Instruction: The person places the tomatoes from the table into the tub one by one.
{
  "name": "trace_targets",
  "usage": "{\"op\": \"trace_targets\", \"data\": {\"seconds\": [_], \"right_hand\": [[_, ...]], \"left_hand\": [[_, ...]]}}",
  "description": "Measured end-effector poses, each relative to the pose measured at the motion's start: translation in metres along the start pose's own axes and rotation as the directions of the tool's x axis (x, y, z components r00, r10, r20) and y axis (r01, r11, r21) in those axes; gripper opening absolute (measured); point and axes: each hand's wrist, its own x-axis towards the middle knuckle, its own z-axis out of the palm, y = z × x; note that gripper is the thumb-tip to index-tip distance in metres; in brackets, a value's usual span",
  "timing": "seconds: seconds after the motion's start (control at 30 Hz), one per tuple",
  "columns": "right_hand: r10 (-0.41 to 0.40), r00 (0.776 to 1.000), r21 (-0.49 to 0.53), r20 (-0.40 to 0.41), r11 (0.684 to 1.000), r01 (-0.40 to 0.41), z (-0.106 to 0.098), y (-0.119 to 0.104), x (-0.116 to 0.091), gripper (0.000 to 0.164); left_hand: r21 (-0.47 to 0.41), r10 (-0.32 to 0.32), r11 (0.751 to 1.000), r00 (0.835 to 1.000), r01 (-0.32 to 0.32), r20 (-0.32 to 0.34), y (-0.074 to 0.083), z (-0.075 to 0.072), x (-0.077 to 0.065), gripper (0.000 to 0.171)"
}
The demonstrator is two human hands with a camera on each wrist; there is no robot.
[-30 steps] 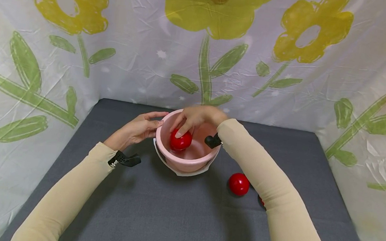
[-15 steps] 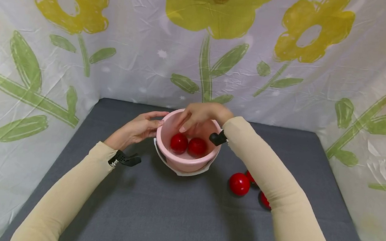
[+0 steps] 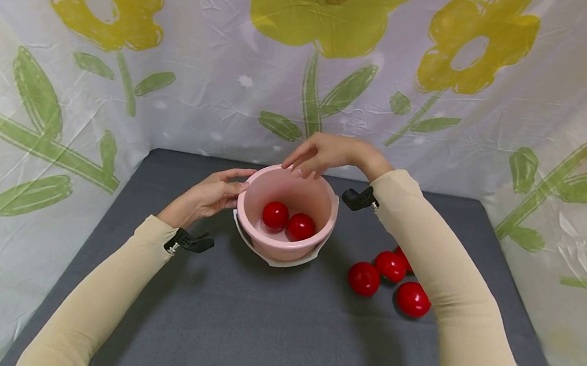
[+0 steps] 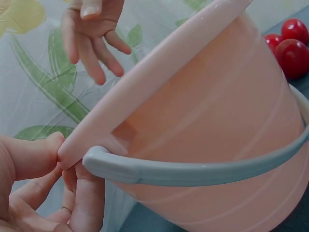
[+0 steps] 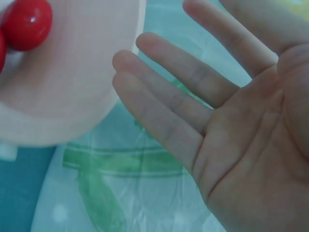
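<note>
- White cloth [image 3: 202, 80] with yellow flowers and green leaves is hanging behind and along both sides.
- A dark grey table [image 3: 237, 331] is stretching out before it.
- A pale pink bucket [image 3: 282, 254] is standing toward the table's far edge, its pale handle [image 4: 193, 173] hanging down in front.
- The left hand [image 3: 209, 195] is pinching the bucket's rim; the right hand [image 3: 323, 150] is hovering near the rim, fingers spread wide.
- Two red balls [image 3: 275, 215] are lying inside the bucket; four more balls [image 3: 364, 279] are resting on the table's right.
</note>
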Motion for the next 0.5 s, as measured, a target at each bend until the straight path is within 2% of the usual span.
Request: {"op": "trace_targets", "data": {"seconds": [0.13, 0.37, 0.5], "right_hand": [[0.001, 1.000, -0.037, -0.025, 0.999, -0.002, -0.003, 0.006, -0.018, 0.043], [0.048, 0.989, -0.013, -0.137, 0.999, -0.050, -0.010, 0.019, -0.060, 0.042], [0.077, 0.983, -0.027, -0.169, 0.996, -0.082, -0.010, 0.031, -0.080, 0.041]], "left_hand": [[-0.005, 0.006, 1.000, 1.000, -0.006, 0.004, 0.000, 0.001, 0.000, 0.057], [-0.005, 0.000, 1.000, 1.000, 0.000, 0.010, 0.000, 0.002, 0.000, 0.056], [-0.012, -0.001, 1.000, 1.000, 0.001, 0.005, -0.001, 0.000, -0.001, 0.055]]}}
